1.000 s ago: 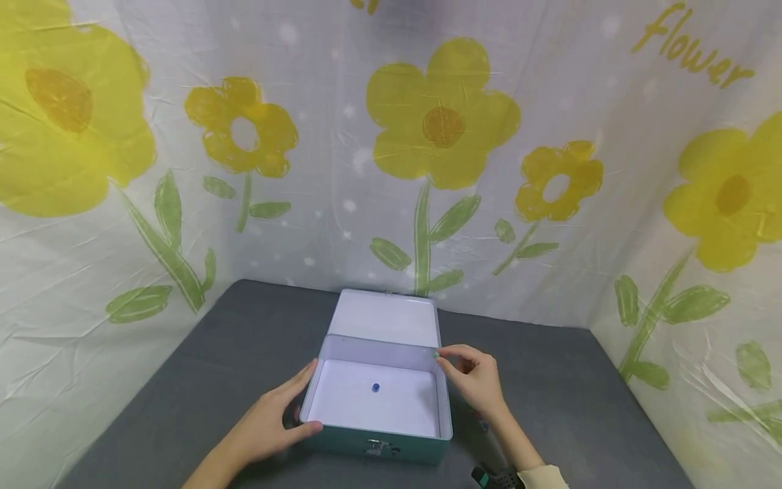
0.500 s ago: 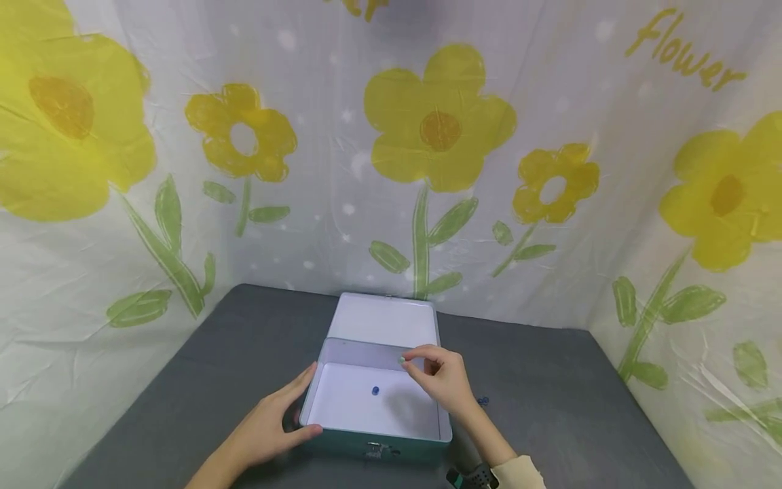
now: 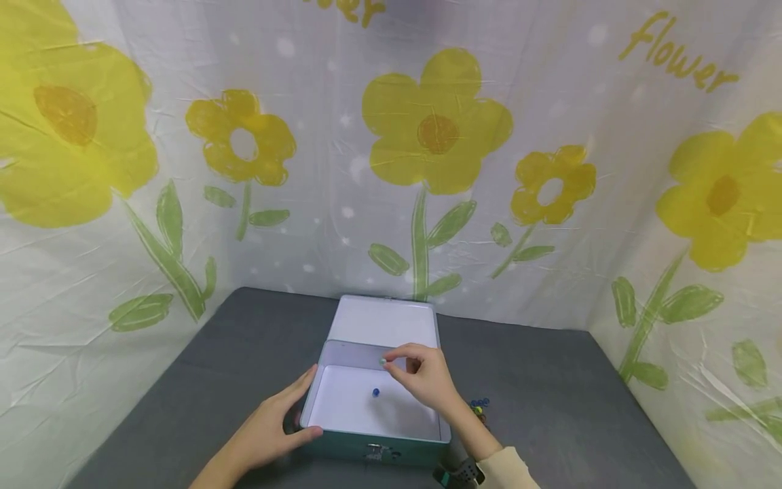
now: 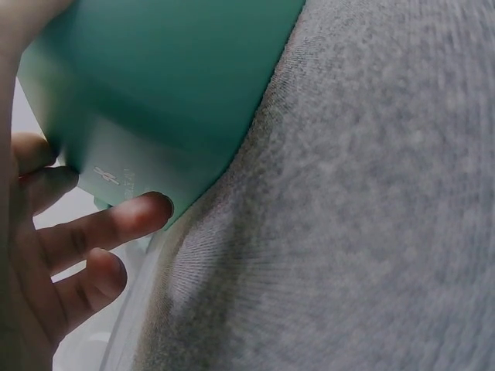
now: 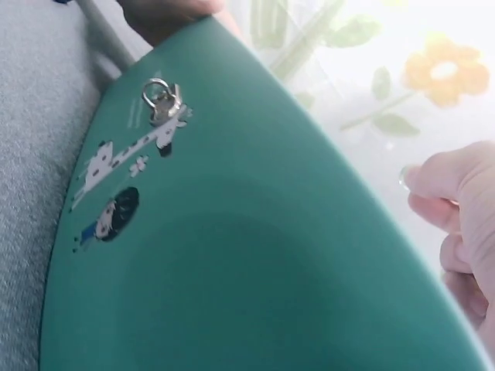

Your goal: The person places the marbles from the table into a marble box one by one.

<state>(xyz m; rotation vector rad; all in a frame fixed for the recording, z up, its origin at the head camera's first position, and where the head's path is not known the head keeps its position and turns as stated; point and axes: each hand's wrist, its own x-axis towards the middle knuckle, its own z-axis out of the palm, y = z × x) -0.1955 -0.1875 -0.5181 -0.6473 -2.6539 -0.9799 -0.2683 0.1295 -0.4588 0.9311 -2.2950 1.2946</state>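
A green tin box (image 3: 348, 441) with a white inside stands with its lid (image 3: 385, 319) hinged back. One small blue marble (image 3: 375, 392) lies on its floor. Over the box's back half, my right hand (image 3: 421, 380) pinches a small glassy greenish marble (image 3: 383, 361) between thumb and fingertips; the right wrist view also has this marble (image 5: 404, 178) at the fingertips. My left hand (image 3: 269, 421) rests at the box's front left corner, thumb on the front rim and fingers extended along the left side. Up close, the left fingers (image 4: 116, 224) are spread, some against the green wall.
Several small marbles (image 3: 479, 405), blue, yellow and reddish, lie on the dark grey table (image 3: 550, 407) right of the box, partly behind my right forearm. A metal clasp (image 3: 375, 448) sits on the box front. A flower-printed curtain (image 3: 330, 204) surrounds the table.
My right hand has moved left with the greenish marble, from the box's right rim to over its inside. The marbles on the right have come into view. The left hand stays put.
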